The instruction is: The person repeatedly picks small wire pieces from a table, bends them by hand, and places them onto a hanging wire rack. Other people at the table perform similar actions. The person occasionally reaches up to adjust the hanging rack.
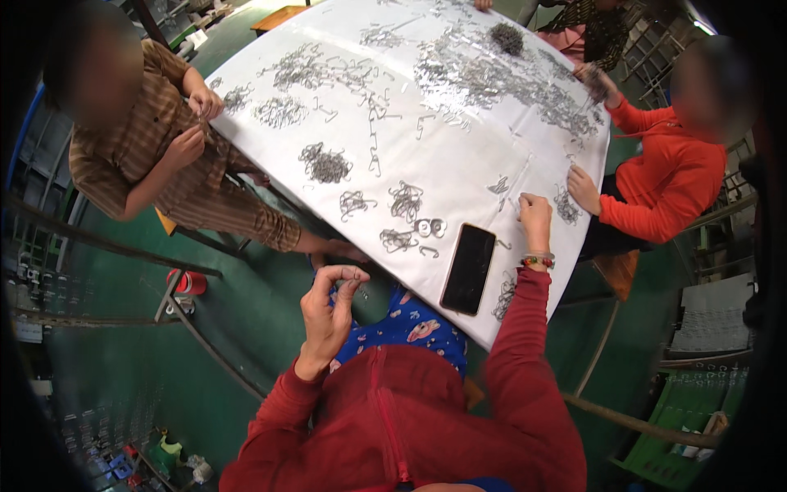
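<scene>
The left hand (328, 307) is raised off the near edge of the surface (459, 156), above the lap. Its thumb and fingers curl together, and the grip is closed on a small wire clip (354, 283) pinched at the fingertips; the clip is too small to tell its long axis.

The right hand (534, 215) is stretched out over the surface near its near right corner, fingers bent down onto the white cover among loose wire pieces (502, 187). Whether that grip has closed on a piece cannot be told.

Key relation: the nearest small heap of wire clips (398, 239) lies just inside the near edge, between the two hands, ahead and to the right of the left hand and to the left of the right hand. The right hand is nearer to it and already over the surface.

A black phone (468, 268) lies flat at the near edge, its long axis running from the edge inward, just beside the right forearm. Two metal rings (429, 227) sit just beyond it.

Other people sit at the left and right edges, their hands on further heaps.
</scene>
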A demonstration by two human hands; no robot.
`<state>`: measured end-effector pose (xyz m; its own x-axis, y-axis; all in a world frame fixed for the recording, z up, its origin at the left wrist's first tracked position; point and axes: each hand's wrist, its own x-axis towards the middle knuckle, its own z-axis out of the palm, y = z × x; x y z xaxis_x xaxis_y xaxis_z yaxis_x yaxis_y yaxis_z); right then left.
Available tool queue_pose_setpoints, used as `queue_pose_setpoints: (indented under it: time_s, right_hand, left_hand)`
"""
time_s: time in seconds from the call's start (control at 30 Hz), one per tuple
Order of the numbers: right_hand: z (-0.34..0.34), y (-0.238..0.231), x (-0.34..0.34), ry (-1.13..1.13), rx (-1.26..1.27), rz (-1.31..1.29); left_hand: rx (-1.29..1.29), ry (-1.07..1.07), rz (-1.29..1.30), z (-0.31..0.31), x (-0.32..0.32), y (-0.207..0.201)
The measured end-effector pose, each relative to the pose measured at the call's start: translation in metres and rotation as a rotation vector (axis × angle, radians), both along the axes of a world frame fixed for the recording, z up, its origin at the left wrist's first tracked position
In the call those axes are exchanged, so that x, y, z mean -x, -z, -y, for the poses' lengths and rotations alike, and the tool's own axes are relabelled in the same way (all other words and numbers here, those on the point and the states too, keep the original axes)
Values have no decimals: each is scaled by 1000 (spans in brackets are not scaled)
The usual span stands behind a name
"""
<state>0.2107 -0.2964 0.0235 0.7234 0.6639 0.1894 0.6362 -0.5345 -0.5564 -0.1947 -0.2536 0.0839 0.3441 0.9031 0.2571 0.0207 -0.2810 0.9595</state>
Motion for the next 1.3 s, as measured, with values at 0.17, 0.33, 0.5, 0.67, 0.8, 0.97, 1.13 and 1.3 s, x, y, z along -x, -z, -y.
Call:
queue_pose_setpoints:
  time_s: [0.17, 0.33, 0.5, 0.67, 0.8, 0.97, 1.13, 1.3]
  right_hand:
    - [-12, 47, -35, -166, 32, 311]
    - [-20, 25, -27, -134, 73, 201]
    - [-13, -26, 65, -237, -399, -620]
    - [-2, -73, 188, -603, -513, -894]
    - [7, -92, 232, -688, -512, -784]
    - [7, -86, 250, -628, -613, -824]
    - [6, -75, 257, -478, -709, -971]
    - [4, -68, 260, -479, -739, -1115]
  left_hand:
    - [-14, -11, -37, -1, 2, 1]
    - [-51, 64, -63, 0, 6, 8]
    - [-107, 66, -51, -4, 4, 10]
    - [-166, 132, -119, -8, -3, 8]
    - [-217, 149, -165, -7, -4, 7]
    - [-206, 84, -105, -3, -9, 8]
    - [-272, 75, -138, -8, -12, 14]
    - [-183, 23, 23, -11, -10, 30]
